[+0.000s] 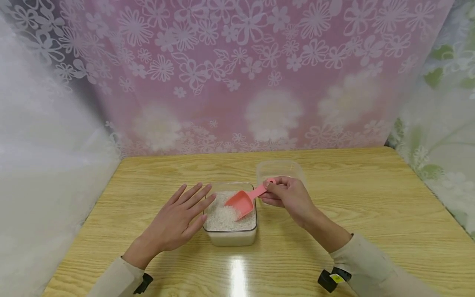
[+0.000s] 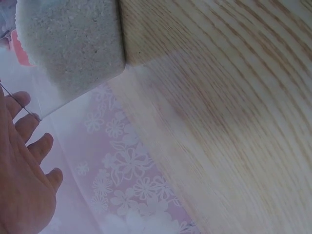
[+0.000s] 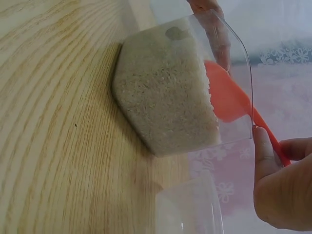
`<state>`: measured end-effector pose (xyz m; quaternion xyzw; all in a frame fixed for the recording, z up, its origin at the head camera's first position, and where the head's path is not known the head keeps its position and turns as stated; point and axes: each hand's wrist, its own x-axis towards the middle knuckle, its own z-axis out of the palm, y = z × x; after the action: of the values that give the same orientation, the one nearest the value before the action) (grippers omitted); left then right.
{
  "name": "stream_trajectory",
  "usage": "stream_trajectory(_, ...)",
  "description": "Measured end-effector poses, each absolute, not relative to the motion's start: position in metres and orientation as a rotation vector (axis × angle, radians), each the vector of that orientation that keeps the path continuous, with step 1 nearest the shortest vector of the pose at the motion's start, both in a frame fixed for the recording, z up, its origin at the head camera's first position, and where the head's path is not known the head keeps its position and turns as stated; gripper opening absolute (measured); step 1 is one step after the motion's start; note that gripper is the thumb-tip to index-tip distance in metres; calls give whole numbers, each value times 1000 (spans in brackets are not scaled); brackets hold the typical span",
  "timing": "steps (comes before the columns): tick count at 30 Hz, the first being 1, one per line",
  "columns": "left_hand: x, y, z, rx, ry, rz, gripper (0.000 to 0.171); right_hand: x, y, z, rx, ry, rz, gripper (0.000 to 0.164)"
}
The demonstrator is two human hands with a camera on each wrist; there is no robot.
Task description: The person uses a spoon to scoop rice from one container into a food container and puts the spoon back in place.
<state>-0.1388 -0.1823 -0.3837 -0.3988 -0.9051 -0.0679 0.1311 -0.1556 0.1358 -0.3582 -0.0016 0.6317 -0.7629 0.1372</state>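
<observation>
A clear square container [image 1: 233, 238] filled with rice [image 1: 222, 220] stands on the table. My right hand [image 1: 291, 200] pinches the handle of a pink scoop [image 1: 241, 203], whose bowl dips into the rice with its front edge among the grains. In the right wrist view, the scoop [image 3: 226, 95] shows through the clear wall above the rice line. My left hand [image 1: 178, 218] is spread with straight fingers at the container's left rim. The left wrist view shows the fingertips of that hand [image 2: 22, 161] right by the rim.
Behind my right hand stands a second, translucent container [image 1: 280, 167], partly hidden by the hand. The wood-grain table [image 1: 148, 173] runs back to a pink floral curtain [image 1: 237, 82]. Pale sheets hang on both sides.
</observation>
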Motion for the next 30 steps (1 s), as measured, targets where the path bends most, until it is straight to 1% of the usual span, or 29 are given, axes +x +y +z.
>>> stream_trajectory(3,-139,-182,-384,-1160,-2627,-210,53,-155,136,-359,18,1796,-2222,30)
stream_trajectory(8,-139,-183,-385,-1165,-2618,-229,53,-154,136,-360,90,1684,-2266,26)
stream_trajectory(20,-139,-183,-387,-1165,-2613,-252,54,-152,140,-364,102,1516,-2325,18)
stream_trajectory(24,-139,-183,-387,-1160,-2616,-262,53,-153,142,-365,88,1468,-2351,18)
stream_trajectory(30,-139,-183,-387,-1160,-2631,-256,52,-155,144,-364,57,1402,-2386,22)
